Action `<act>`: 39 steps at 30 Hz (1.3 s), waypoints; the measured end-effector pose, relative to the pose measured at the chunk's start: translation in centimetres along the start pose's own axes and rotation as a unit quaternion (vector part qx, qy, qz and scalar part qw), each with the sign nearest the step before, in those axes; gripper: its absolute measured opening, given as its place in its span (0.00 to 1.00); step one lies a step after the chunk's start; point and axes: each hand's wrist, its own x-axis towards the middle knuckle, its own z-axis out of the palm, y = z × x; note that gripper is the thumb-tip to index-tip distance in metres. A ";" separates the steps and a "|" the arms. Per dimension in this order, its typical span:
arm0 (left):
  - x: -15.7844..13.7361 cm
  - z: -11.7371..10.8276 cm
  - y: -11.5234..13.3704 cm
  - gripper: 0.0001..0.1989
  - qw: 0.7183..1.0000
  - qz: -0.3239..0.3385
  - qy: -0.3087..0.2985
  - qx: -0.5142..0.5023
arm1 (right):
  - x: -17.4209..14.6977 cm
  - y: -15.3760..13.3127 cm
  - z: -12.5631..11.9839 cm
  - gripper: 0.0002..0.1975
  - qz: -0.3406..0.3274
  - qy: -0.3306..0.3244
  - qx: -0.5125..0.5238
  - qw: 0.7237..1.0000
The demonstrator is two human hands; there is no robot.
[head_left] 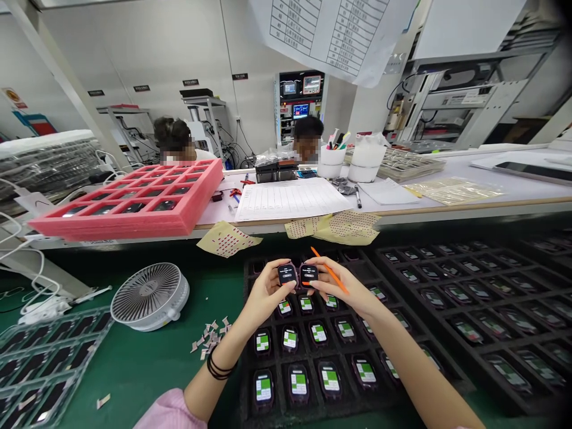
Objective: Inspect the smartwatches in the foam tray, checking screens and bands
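Note:
My left hand [271,288] is closed on a smartwatch body [286,272] with a dark lit screen. Beside it, a second smartwatch body [309,273] is gripped by my right hand [336,285]. Both screens face me and show small white text. An orange pen-like stick [329,270] also sits in my right hand, slanting up to the left. Below both hands lies a black foam tray [277,361], whose pockets hold several watch bodies [319,333] with green and white screens.
Another black tray [424,310] of watches lies to the right. On the green mat are a grey fan [149,295], small loose strips [210,338] and a clear tray [53,357]. A pink foam tray [187,217] and papers [286,199] occupy the shelf. Two people sit beyond.

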 end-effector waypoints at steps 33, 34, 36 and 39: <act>0.7 -0.4 -0.9 0.20 1.000 0.018 0.018 -0.006 | -0.1 0.0 0.3 0.14 -0.007 0.047 -0.032 0.998; 0.7 -0.4 -0.9 0.20 1.000 0.015 0.019 -0.003 | -0.1 0.0 0.3 0.14 -0.007 0.051 -0.030 0.998; 0.6 -0.4 -0.7 0.19 1.000 0.008 0.021 0.005 | 0.0 0.0 0.2 0.13 -0.007 0.060 -0.028 0.998; 0.5 -0.4 -0.3 0.17 1.000 0.003 0.019 0.018 | 0.0 0.1 0.1 0.12 -0.006 0.067 -0.034 0.997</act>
